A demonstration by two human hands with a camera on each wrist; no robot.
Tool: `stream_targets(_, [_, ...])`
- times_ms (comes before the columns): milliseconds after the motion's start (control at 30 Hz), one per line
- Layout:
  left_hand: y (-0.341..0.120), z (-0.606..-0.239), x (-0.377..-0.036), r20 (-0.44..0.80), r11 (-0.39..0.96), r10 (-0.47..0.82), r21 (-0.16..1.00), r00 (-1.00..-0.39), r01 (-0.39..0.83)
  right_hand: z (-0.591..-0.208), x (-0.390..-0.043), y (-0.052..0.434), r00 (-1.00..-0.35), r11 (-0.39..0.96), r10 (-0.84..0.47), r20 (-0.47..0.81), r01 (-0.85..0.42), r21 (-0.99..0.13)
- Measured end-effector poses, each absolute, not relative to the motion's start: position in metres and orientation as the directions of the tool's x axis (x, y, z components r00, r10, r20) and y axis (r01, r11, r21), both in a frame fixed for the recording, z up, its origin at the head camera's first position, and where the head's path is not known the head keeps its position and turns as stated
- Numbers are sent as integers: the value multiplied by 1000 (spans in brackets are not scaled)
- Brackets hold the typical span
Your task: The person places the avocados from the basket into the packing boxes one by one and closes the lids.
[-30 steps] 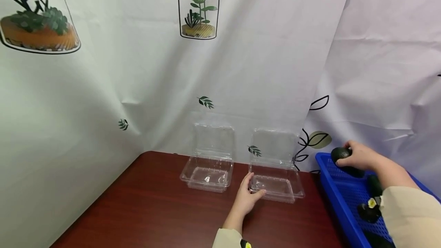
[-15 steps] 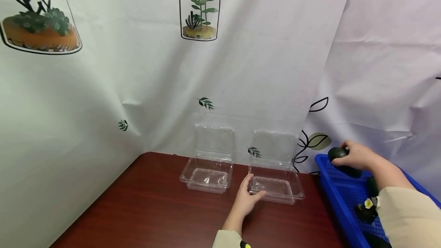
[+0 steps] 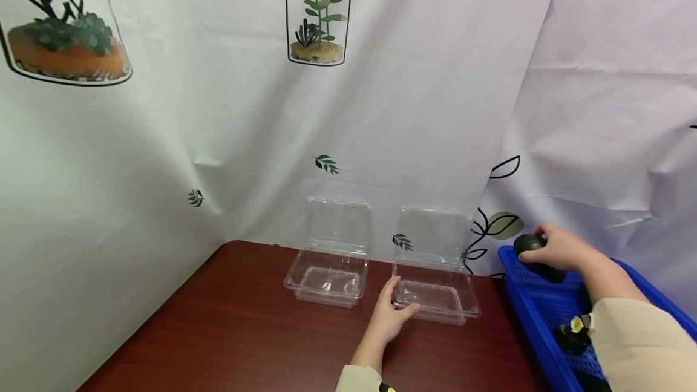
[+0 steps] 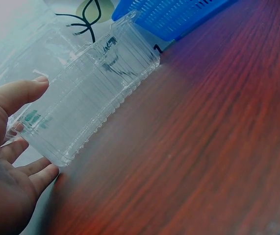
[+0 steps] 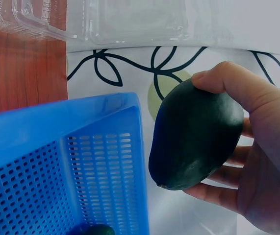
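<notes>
Looking from the head view, two clear clamshell boxes sit open on the brown table [image 3: 229, 331]; the left hand [image 3: 389, 316] cups the near-left corner of the right box [image 3: 435, 295], left of the blue basket [image 3: 530, 313]. The right hand [image 3: 561, 250] grips one dark avocado [image 3: 530, 245] above the basket's far end.

Left wrist: relaxed fingers [image 4: 17, 95] touch the box [image 4: 88, 95].

Right wrist: curled fingers [image 5: 228, 81] wrap the avocado [image 5: 193, 134]; a second avocado [image 5: 93, 229] lies inside the basket [image 5: 56, 161].

The left hand [image 3: 391, 313] reaches forward low over the surface, thumb and fingers spread and nearly straight, forearm sleeved. The right hand [image 3: 561, 249] is raised out to the right, thumb and fingers curled in a grip, sleeved forearm angling back.
</notes>
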State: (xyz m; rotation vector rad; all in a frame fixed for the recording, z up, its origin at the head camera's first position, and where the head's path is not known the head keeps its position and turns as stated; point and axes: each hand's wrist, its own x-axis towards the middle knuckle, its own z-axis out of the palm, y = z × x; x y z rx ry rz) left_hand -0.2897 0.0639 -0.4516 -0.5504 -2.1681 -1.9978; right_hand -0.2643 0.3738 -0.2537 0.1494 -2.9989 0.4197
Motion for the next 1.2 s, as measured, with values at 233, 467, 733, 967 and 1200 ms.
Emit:
stream_targets(233, [65,-451,-291,332,68,178,935,-926,348,-258,-264,370,-990,950,-74,117,-106,-294])
stream_targets(467, [64,-449,-293,319,87,176,937,-931,337,-257,-267,367,-992,950,-54,116,-87,-299])
stream_targets(733, [63,-451,-292,326,102,171,933,-930,346,-258,-269,364,-993,947,-40,107,-72,-314])
stream_targets(967, [62,-450,-290,326,91,165,935,-931,343,-259,-269,356,-987,949,-57,151,-100,-299])
stream_targets(1200, [63,-450,-288,333,67,166,935,-928,348,-260,-269,352,-992,943,-48,116,-83,-322])
